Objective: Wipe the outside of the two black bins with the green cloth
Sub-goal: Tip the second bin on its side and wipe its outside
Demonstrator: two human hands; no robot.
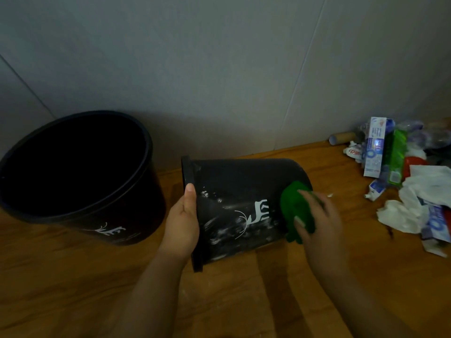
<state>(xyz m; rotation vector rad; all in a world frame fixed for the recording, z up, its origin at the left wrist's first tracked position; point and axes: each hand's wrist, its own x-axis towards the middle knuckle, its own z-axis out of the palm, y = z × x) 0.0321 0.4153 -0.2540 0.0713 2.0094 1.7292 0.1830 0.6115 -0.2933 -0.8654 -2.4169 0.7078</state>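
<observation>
**Bin wipe: tipped bin in hand, upright bin waiting**

Handling first. I judge the tipped bin (239, 206) light, stiff and smooth-walled, so it may roll on the wooden floor (244, 301); the rim is the sound place to hold. The green cloth (296, 211) is soft and bunches under pressure.

Nearest me, my left hand (183, 225) grasps that bin's rim, thumb along the edge, remaining fingers hidden behind it. My right hand (317, 218) presses the cloth against the wall near the base, fingers spread and lightly curved over it. White smears show around the deer print.

Further left, the upright bin (80, 172) stands apart from both hands. Far right, litter (402, 172) lies by the wall.
</observation>
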